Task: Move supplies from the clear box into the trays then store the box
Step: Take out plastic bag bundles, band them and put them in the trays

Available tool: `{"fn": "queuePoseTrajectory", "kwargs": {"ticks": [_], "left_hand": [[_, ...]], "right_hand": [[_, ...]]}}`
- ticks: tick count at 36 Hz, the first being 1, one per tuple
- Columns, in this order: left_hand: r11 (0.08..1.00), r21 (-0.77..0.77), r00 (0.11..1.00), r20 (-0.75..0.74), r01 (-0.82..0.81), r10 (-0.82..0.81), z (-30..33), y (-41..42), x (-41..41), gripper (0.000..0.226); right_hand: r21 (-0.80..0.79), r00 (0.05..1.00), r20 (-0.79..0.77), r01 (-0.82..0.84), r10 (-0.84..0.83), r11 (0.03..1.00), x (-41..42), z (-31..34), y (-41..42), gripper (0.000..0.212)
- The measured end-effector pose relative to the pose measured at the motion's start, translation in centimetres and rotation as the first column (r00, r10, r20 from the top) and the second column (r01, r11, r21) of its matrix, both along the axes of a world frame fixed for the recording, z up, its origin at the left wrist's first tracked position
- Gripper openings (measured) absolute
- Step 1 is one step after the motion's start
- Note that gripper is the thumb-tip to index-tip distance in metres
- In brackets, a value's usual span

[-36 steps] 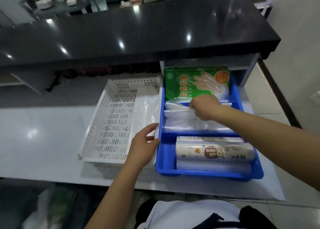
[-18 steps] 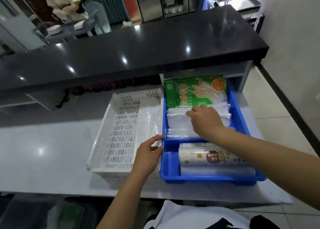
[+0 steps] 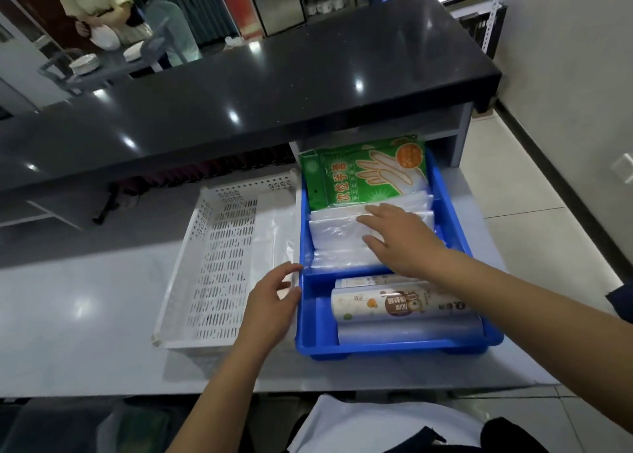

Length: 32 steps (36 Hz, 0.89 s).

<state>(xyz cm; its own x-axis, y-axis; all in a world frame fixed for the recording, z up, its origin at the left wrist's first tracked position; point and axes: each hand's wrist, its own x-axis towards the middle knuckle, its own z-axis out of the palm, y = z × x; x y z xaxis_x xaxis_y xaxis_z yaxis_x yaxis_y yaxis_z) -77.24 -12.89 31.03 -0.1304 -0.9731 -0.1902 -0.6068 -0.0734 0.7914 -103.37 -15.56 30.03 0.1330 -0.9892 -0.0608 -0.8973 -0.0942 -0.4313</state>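
Note:
A blue tray stands on the grey counter beside a white slotted tray. The blue tray's far compartment holds a green glove packet and a stack of clear plastic bags. Its near compartment holds printed film rolls. My right hand lies flat, fingers spread, on the clear bags. My left hand rests at the seam between the two trays, fingers curled loosely against the white tray's right rim. More clear plastic lies in the white tray's right side. No clear box is in view.
A black raised countertop overhangs the back of the work surface. A tiled floor lies to the right by a wall. A person stands beyond the counter at the far left, by a table with plates.
My right hand went from pinching the clear bags to lying flat and open on them. My left hand stayed at the tray seam. The camera tilted up slightly.

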Motion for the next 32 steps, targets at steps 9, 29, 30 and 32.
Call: {"fn": "queuePoseTrajectory", "kwargs": {"ticks": [9,29,30,32], "left_hand": [[0.910,-0.257,0.912,0.339,0.325,-0.230,1.3,-4.3,-6.2,0.041],[0.814,-0.354,0.745,0.652,0.460,-0.138,-0.8,-10.9,-10.5,0.037],[0.816,-0.357,0.747,0.652,0.455,-0.131,-0.9,-10.9,-10.6,0.037],[0.817,-0.361,0.747,0.653,0.449,-0.122,-1.1,-10.9,-10.6,0.037]], "right_hand": [[-0.039,0.965,-0.261,0.018,-0.028,0.999,-5.4,-0.6,0.6,0.053],[-0.270,0.913,-0.345,0.125,-0.217,0.955,-6.1,-1.9,-2.5,0.027],[-0.270,0.911,-0.347,0.130,-0.222,0.954,-6.1,-1.9,-2.6,0.027],[-0.274,0.910,-0.344,0.137,-0.230,0.952,-6.0,-1.9,-2.8,0.024]]}}
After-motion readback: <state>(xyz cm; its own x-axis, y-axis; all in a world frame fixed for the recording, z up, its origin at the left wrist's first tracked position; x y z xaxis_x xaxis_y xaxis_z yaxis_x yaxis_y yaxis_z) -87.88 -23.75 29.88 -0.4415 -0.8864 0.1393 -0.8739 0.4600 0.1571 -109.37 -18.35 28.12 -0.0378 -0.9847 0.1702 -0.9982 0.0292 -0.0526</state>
